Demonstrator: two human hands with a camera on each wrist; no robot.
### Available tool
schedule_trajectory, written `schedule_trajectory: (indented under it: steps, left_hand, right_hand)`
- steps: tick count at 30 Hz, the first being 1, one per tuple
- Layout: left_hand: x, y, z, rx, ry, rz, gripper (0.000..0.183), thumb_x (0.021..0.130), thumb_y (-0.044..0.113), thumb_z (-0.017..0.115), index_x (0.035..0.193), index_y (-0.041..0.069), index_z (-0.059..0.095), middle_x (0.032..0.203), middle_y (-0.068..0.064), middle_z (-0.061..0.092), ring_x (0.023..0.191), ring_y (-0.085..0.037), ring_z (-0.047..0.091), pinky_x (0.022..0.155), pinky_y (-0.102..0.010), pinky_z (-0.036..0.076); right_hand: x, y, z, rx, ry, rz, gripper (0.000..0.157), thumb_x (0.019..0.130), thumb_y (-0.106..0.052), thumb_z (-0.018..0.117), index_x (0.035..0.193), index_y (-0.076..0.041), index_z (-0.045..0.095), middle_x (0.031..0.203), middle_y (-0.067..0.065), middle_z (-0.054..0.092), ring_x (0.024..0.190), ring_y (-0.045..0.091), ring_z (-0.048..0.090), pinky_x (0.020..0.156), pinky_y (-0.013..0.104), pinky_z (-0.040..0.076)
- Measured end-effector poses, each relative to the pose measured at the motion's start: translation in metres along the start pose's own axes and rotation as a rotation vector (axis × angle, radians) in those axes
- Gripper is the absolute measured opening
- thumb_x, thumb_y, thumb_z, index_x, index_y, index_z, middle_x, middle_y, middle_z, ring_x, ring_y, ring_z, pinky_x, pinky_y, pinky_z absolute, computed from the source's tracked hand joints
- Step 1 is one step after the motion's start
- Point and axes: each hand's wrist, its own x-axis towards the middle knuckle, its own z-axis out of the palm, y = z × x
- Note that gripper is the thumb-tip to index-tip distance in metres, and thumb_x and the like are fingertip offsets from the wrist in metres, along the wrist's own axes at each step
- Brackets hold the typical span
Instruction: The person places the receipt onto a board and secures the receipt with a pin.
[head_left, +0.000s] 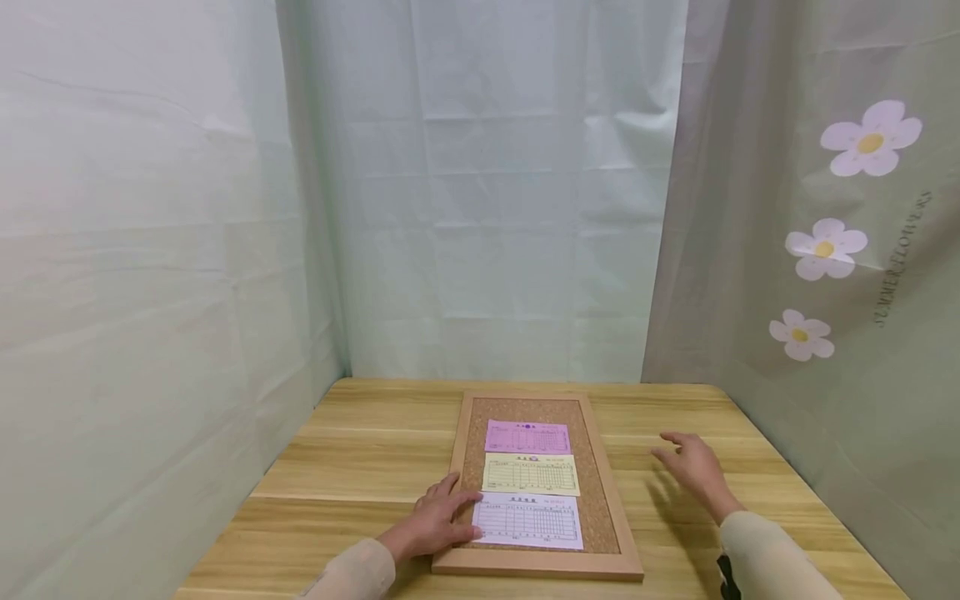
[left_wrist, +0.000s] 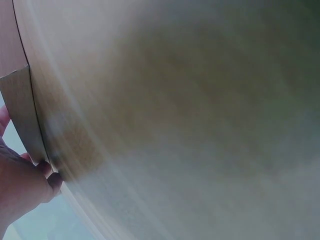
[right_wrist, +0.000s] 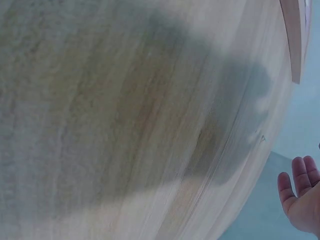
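Observation:
A wood-framed corkboard (head_left: pixel 600 508) lies flat on the table. Three printed slips form a column on it: a pink slip (head_left: pixel 527 437) at the far end, a yellow slip (head_left: pixel 530 475) in the middle and a white slip (head_left: pixel 528 521) nearest me. At the board's left edge, my left hand (head_left: pixel 433 518) rests over the frame, its thumb and index finger touching the white slip's left side. The left wrist view has this hand (left_wrist: pixel 22 180) beside the frame, fingertips low by its side. To the right of the board, my right hand (head_left: pixel 693 468) hovers above the table, holding nothing.
The wood-grain table (head_left: pixel 360 450) extends on both sides of the board. Pale curtains (head_left: pixel 495 208) hang behind and to the left. On the right, a curtain bears several printed flowers (head_left: pixel 870 143). A dark strap (head_left: pixel 726 575) shows at my right sleeve (head_left: pixel 772 554).

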Motion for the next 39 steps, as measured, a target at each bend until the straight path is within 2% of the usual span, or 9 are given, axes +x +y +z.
schedule_trajectory:
  steps: [5, 13, 24, 34, 39]
  left_hand:
    - [-0.001, 0.002, -0.002, -0.001, -0.004, 0.006, 0.055, 0.089, 0.042, 0.072, 0.134, 0.015, 0.059, 0.155, -0.031, 0.023, 0.138, -0.054, 0.023, 0.104, -0.072, 0.019]
    - [-0.001, 0.003, -0.004, -0.002, -0.006, 0.002, 0.054, 0.09, 0.041, 0.072, 0.135, 0.014, 0.058, 0.155, -0.031, 0.022, 0.139, -0.054, 0.022, 0.104, -0.072, 0.018]
    - [0.001, 0.001, -0.005, 0.008, -0.001, 0.006, 0.054, 0.09, 0.042, 0.071, 0.135, 0.015, 0.058, 0.156, -0.031, 0.022, 0.139, -0.053, 0.022, 0.105, -0.071, 0.018]
    - [-0.003, 0.003, -0.004, 0.007, 0.012, 0.021, 0.053, 0.09, 0.04, 0.072, 0.134, 0.015, 0.059, 0.154, -0.034, 0.022, 0.138, -0.056, 0.023, 0.104, -0.073, 0.018]
    - [-0.002, 0.003, -0.002, 0.004, 0.008, 0.033, 0.053, 0.089, 0.04, 0.072, 0.134, 0.015, 0.059, 0.154, -0.034, 0.023, 0.137, -0.056, 0.024, 0.104, -0.073, 0.019]
  right_hand:
    - [0.004, 0.004, -0.003, 0.027, -0.011, 0.045, 0.048, 0.1, -0.025, 0.059, 0.133, 0.01, 0.054, 0.133, 0.036, 0.051, 0.116, 0.052, 0.053, 0.086, 0.058, 0.05]
    - [0.009, 0.009, -0.006, 0.072, -0.015, 0.094, 0.049, 0.101, -0.024, 0.058, 0.134, 0.012, 0.052, 0.133, 0.037, 0.051, 0.109, 0.047, 0.06, 0.083, 0.052, 0.053]
    - [0.017, 0.016, -0.012, 0.106, -0.025, 0.134, 0.05, 0.1, -0.024, 0.057, 0.134, 0.013, 0.051, 0.135, 0.037, 0.049, 0.118, 0.052, 0.052, 0.088, 0.055, 0.049]
    - [0.023, 0.03, -0.005, 0.152, -0.061, 0.169, 0.047, 0.1, -0.02, 0.057, 0.131, 0.015, 0.051, 0.135, 0.04, 0.047, 0.122, 0.055, 0.045, 0.1, 0.06, 0.039]
    - [0.021, 0.036, -0.005, 0.152, -0.081, 0.176, 0.047, 0.1, -0.02, 0.059, 0.13, 0.016, 0.051, 0.134, 0.039, 0.047, 0.123, 0.055, 0.045, 0.1, 0.06, 0.039]
